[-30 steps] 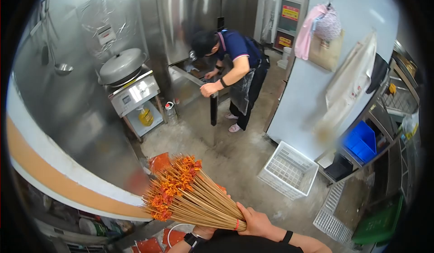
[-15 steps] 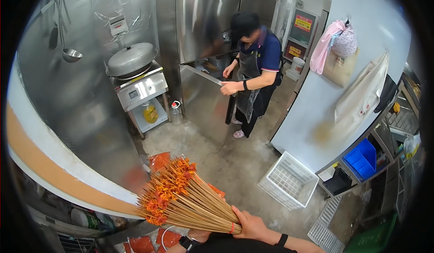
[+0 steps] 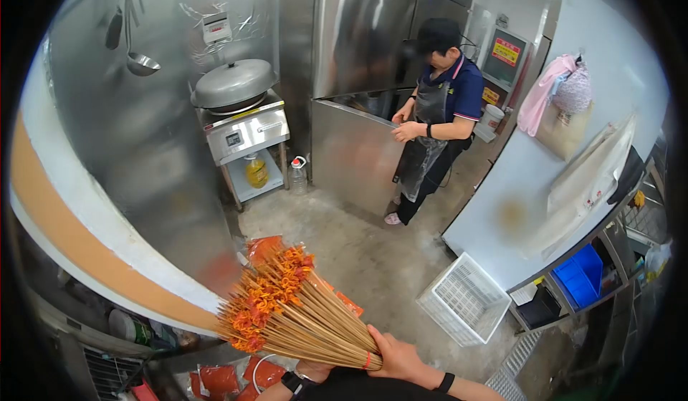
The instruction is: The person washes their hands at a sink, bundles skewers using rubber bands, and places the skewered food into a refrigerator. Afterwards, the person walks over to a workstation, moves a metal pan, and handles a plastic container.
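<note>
Right hand: fingers wrapped about the bare ends of the skewers, thumb on top, beside the red band. Left hand: under the bundle, mostly hidden; finger state cannot be told.
Skewers: one thick, banded bundle, held slanting, orange food at the far end, fanned out.
Handling, as judged: grip firm at the band, since the load sits far from it; left palm kept beneath as a prop; food end clear of the wall edge; sticks not squeezed so hard that they splay or slip.
Farther out: red bags, white crate, co-worker at the steel door.
Changes: co-worker, bent low in the first frame, now more upright; door seen more broadly; grip unchanged.
</note>
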`<action>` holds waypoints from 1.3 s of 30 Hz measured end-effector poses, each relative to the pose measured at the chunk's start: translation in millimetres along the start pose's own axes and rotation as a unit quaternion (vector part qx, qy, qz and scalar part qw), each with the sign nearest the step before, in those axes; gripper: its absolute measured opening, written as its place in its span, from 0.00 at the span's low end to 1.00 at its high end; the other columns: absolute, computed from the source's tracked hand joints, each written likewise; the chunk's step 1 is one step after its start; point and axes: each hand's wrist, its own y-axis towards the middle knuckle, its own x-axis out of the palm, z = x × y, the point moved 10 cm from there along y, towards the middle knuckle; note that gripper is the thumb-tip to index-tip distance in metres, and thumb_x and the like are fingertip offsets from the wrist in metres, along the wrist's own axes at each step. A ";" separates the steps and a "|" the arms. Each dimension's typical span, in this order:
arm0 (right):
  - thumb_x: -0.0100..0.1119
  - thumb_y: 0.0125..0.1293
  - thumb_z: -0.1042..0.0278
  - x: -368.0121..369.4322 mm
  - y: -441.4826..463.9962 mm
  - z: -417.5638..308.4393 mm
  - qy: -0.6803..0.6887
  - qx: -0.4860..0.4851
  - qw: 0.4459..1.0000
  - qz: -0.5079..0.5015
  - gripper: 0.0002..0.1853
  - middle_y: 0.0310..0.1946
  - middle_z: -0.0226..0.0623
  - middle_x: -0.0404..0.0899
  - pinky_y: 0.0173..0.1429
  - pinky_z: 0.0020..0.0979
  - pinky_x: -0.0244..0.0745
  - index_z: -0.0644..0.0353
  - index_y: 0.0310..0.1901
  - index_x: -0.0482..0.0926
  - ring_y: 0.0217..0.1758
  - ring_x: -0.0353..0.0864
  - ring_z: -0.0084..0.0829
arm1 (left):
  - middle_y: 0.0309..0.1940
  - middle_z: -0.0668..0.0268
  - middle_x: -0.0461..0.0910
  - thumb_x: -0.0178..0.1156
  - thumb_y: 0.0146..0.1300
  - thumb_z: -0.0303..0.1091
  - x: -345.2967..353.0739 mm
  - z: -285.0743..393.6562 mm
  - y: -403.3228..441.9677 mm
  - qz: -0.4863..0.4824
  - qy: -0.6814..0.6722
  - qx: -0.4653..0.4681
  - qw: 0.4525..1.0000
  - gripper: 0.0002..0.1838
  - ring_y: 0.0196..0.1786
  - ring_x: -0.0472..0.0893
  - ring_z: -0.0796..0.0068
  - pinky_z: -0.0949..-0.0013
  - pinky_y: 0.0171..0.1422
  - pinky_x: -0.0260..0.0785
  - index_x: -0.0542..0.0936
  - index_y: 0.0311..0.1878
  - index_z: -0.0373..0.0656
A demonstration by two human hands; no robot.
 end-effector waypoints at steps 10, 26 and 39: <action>0.70 0.46 0.53 1.9 2.4 -3.2 0.021 -0.013 1.000 0.013 0.53 0.43 0.43 0.73 0.40 0.39 0.76 0.52 0.72 0.49 0.42 0.78 0.45 | 0.65 0.62 0.65 0.50 0.68 0.48 -4.9 -16.3 35.1 -0.094 -0.367 -0.195 0.905 0.27 0.65 0.66 0.61 0.60 0.67 0.62 0.64 0.67 0.49; 0.70 0.45 0.54 -8.5 27.9 9.8 0.045 -0.042 0.998 0.031 0.55 0.42 0.44 0.71 0.39 0.40 0.77 0.49 0.72 0.46 0.41 0.78 0.44 | 0.66 0.60 0.65 0.47 0.70 0.47 15.8 -33.3 31.2 -0.158 -0.166 -0.100 0.968 0.29 0.63 0.69 0.63 0.63 0.69 0.60 0.59 0.69 0.42; 0.69 0.45 0.52 -110.4 95.0 148.5 0.098 -0.032 0.990 0.099 0.52 0.47 0.47 0.74 0.47 0.39 0.76 0.57 0.70 0.51 0.46 0.79 0.46 | 0.63 0.59 0.68 0.47 0.70 0.45 118.0 -15.5 202.1 -0.200 -0.307 -0.111 0.924 0.27 0.60 0.72 0.62 0.62 0.65 0.65 0.62 0.66 0.41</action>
